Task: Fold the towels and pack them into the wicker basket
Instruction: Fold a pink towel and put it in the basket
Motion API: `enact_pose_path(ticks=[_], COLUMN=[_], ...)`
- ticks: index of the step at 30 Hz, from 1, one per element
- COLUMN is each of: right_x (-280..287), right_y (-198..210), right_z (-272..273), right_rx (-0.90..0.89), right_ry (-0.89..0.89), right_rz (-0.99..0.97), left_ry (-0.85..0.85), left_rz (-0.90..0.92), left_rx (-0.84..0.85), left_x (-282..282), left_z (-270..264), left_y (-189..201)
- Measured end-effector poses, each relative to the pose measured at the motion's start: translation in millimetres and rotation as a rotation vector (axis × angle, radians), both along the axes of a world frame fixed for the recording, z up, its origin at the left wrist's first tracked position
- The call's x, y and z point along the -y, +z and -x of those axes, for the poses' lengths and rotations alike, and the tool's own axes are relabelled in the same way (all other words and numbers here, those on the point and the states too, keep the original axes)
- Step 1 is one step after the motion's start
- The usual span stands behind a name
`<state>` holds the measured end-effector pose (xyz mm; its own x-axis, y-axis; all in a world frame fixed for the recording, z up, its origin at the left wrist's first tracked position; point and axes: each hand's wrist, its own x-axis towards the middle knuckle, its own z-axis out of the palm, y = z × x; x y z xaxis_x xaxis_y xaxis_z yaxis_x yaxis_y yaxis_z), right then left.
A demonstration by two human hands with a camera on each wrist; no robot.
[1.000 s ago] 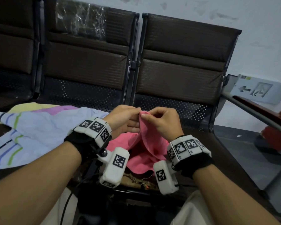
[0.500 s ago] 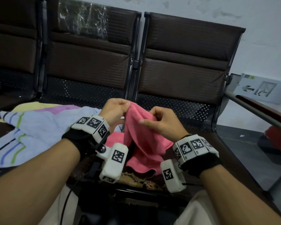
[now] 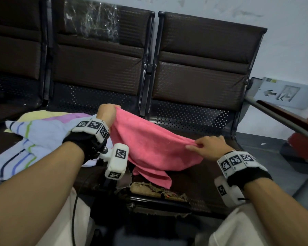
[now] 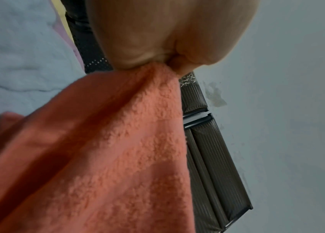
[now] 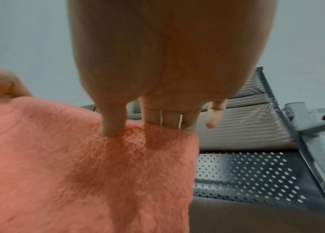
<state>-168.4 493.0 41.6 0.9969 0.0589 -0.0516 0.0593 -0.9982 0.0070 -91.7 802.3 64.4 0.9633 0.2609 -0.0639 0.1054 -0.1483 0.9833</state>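
Note:
A pink towel (image 3: 149, 144) hangs stretched between my two hands above the bench seat. My left hand (image 3: 108, 112) grips its upper left corner in a closed fist, seen close in the left wrist view (image 4: 163, 63) with the pink towel (image 4: 107, 157) falling from it. My right hand (image 3: 201, 145) pinches the right corner lower down; in the right wrist view its thumb and fingers (image 5: 113, 124) clamp the towel's edge (image 5: 97, 157). A pale blue striped towel (image 3: 34, 139) lies crumpled on the seat to the left. A wicker basket rim (image 3: 149, 189) shows under the pink towel's hanging end.
Dark brown bench seats with perforated metal backs (image 3: 194, 77) stand ahead against a white wall. A metal armrest (image 3: 283, 121) runs along the right side. My knees in light trousers (image 3: 238, 228) sit at the bottom of the view.
My hands, close together on the bunched pink towel a second ago, have pulled apart: the left rose and went back, the right swung out to the right, spreading the towel.

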Motion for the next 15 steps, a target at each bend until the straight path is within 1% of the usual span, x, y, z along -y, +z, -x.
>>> enact_pose_path(ticks=[3,4,7,10,13,15], right_x=[4.4,5.0,4.7,0.4,1.0,7.4], right_y=[6.1,8.1,13.7,15.6,16.1,15.8], right_z=[7.7,9.5,14.4,13.6,12.1,11.6], right_rx=[0.104,0.148,0.225,0.337,0.481,0.469], right_ry=[-0.015,-0.011,-0.06,-0.105,-0.096,-0.034], right_rz=[0.032,0.011,-0.218,-0.344,-0.295,-0.223], left_ry=[-0.05,-0.064,-0.076,-0.083,-0.009,0.077], left_rz=[-0.087,-0.113,-0.159,-0.178,-0.242,-0.245], left_rx=[-0.002,0.009,0.073,0.143,0.199,0.247], left_x=[1.4,4.0,15.8,26.0,23.8,16.6], left_z=[0.9,2.8,9.3,11.9,12.0,11.7], left_y=[-2.1,-2.4,-3.4,-10.7,-14.3,-15.0])
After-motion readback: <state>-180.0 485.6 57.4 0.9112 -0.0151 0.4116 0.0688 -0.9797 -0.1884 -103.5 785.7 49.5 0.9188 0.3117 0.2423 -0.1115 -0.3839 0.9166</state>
